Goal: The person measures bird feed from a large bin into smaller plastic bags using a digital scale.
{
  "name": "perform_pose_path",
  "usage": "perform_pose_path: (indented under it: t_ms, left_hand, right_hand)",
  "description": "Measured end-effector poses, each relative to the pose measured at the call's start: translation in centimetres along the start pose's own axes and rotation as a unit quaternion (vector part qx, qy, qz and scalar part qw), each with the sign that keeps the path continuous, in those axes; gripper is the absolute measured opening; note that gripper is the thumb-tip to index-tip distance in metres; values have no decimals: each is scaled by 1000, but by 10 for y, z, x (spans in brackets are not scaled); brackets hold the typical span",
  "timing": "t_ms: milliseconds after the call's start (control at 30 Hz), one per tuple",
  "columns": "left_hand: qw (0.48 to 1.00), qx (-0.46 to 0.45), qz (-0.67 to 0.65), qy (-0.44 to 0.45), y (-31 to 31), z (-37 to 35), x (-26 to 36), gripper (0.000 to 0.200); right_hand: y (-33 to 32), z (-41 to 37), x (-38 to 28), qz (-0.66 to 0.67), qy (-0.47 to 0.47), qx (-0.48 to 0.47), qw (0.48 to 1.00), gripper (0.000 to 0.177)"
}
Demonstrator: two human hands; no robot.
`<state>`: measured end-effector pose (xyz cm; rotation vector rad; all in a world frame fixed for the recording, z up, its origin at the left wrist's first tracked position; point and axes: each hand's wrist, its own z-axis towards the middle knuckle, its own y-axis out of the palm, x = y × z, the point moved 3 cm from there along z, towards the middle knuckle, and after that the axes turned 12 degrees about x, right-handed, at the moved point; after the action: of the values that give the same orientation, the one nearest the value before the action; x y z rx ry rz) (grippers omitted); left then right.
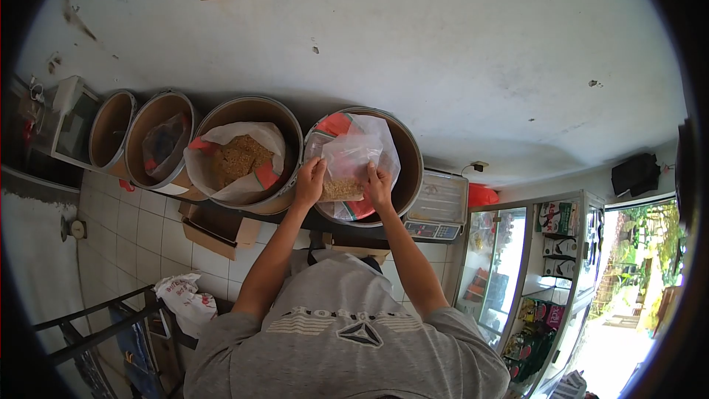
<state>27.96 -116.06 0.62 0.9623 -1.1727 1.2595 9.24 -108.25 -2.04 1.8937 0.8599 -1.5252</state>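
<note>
My left hand (311,180) and my right hand (379,184) hold a clear plastic bag (351,157) between them, one at each side. Its lower part contains light-brown grains (341,190). The fingers of both hands are pinched on the bag's edges. Below the bag is a round drum (410,155) lined with a white and red sack (388,140). Just to the left stands another drum (292,129), whose open white sack (272,140) holds brown grain (244,159).
Two more drums (161,103) stand farther left. A scale (436,207) is right of the bag. Under the drums lies an open cardboard box (214,229). A glass cabinet (517,266) stands at the right, and a black metal rack (111,318) at the lower left.
</note>
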Motion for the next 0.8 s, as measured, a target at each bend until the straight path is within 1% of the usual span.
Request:
perform_pose_path:
  t_ms: [33, 67, 133, 167, 233, 267, 333, 467, 533, 567, 633, 767, 800]
  left_hand:
    - [1000, 0, -23, -20, -1, 1, 3, 27]
    - [1000, 0, -22, -20, -2, 3, 6, 27]
    - [997, -38, -45, -54, -2, 6, 8, 28]
    - [997, -39, -45, -55, -2, 7, 10, 28]
    - [997, -9, -77, -15, -1, 10, 15, 28]
    - [997, -9, -77, -15, -1, 11, 16, 28]
    - [999, -5, -43, 2, -2, 13, 12, 27]
    - [999, -22, -29, -6, -2, 15, 6, 26]
    - [998, -5, -47, -35, -2, 13, 1, 26]
    - [998, -5, -47, -35, -2, 11, -2, 26]
    - [999, -8, -31, -37, -2, 7, -13, 25]
    - [995, -6, -73, -66, 3, 2, -26, 26]
    - [995, -29, -75, -65, 4, 2, -27, 27]
  right_hand:
    - [-1, -2, -4, -22, 6, 11, 1000, 42]
    - [-1, -5, -9, -21, 6, 11, 1000, 42]
    - [3, -12, -19, 89, 22, -33, 995, 42]
    - [4, -15, -23, 89, 23, -32, 995, 42]
    - [7, -15, -30, 85, 3, 0, 996, 37]
    - [8, -15, -32, 85, 3, 1, 996, 37]
    - [9, -15, -34, 109, -5, -4, 994, 35]
    - [4, -10, -31, 72, -11, -17, 997, 35]
    - [4, -8, -28, 61, -45, 3, 997, 31]
    - [3, -8, -25, 61, -45, 3, 997, 31]
    - [-2, -4, -12, -6, -13, 12, 1000, 28]
    - [-6, 2, 6, -29, -30, 26, 999, 32]
    - [-5, 2, 8, 0, -25, 24, 999, 33]
